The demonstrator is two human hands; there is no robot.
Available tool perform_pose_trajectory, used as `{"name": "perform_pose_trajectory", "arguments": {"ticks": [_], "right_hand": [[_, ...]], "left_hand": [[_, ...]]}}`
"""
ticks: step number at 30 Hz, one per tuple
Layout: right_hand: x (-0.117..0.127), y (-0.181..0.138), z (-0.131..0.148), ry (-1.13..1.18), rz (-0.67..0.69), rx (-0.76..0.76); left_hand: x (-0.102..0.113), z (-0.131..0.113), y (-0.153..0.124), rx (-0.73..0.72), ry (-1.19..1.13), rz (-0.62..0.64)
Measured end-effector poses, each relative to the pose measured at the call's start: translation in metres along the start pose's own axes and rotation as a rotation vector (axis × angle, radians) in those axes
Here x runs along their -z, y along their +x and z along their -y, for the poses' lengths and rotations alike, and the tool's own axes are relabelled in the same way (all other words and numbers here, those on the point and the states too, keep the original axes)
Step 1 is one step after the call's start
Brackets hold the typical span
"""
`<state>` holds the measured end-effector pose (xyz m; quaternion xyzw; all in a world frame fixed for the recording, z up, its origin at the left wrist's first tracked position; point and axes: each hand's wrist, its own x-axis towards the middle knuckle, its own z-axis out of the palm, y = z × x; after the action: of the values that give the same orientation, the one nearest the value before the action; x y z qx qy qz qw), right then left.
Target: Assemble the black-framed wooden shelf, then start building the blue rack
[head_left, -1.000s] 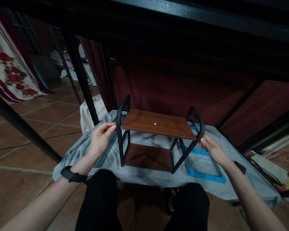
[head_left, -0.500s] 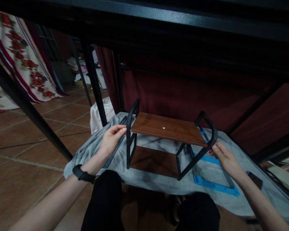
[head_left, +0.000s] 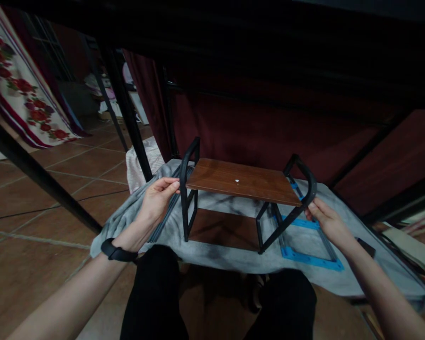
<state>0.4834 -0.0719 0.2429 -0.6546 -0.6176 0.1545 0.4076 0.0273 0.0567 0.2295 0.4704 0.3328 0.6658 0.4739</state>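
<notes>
A small two-tier shelf with black metal side frames stands on the grey cloth [head_left: 212,256]. Its brown wooden upper board [head_left: 248,183] carries a small white mark, and a matching lower board [head_left: 223,229] sits beneath. The right side frame [head_left: 309,182] leans outward at the top, while the left one [head_left: 184,208] is closer to upright. My left hand [head_left: 155,200] pinches the left frame at upper-board height. At the right frame's outer edge, my right hand [head_left: 327,219] is closed on it, with its fingertips partly hidden behind the tube.
Grey rods [head_left: 166,215] lie on the cloth at the left. A blue-and-grey rectangular frame [head_left: 311,258] and a dark phone-like object [head_left: 366,247] lie at the right. Black posts [head_left: 127,108] and a maroon curtain [head_left: 255,127] surround the surface; a dark beam hangs overhead.
The view has shifted, so the shelf and both hands appear slightly higher and further left. Both hands keep their hold on the side frames.
</notes>
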Motion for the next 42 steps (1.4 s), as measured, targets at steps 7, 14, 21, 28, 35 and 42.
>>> {"name": "perform_pose_trajectory", "arguments": {"ticks": [7, 14, 21, 28, 35, 42], "right_hand": [[-0.004, 0.001, 0.012, 0.137, 0.008, 0.0], [-0.004, 0.004, 0.02, 0.191, 0.04, 0.01], [-0.004, 0.007, 0.021, 0.259, 0.064, -0.038], [-0.002, 0.007, 0.023, 0.381, 0.131, -0.076], [-0.002, 0.004, 0.03, 0.448, 0.149, -0.189], [-0.013, 0.002, 0.021, 0.321, -0.059, -0.096]], "left_hand": [[0.002, 0.006, 0.005, -0.033, -0.044, -0.033], [0.002, 0.008, 0.006, -0.145, 0.046, -0.052], [0.0, 0.006, 0.004, -0.161, 0.05, -0.063], [0.001, 0.008, 0.007, -0.182, 0.066, -0.07], [0.002, 0.008, 0.006, -0.177, 0.073, -0.084], [0.001, 0.009, 0.007, -0.18, 0.105, -0.09]]}}
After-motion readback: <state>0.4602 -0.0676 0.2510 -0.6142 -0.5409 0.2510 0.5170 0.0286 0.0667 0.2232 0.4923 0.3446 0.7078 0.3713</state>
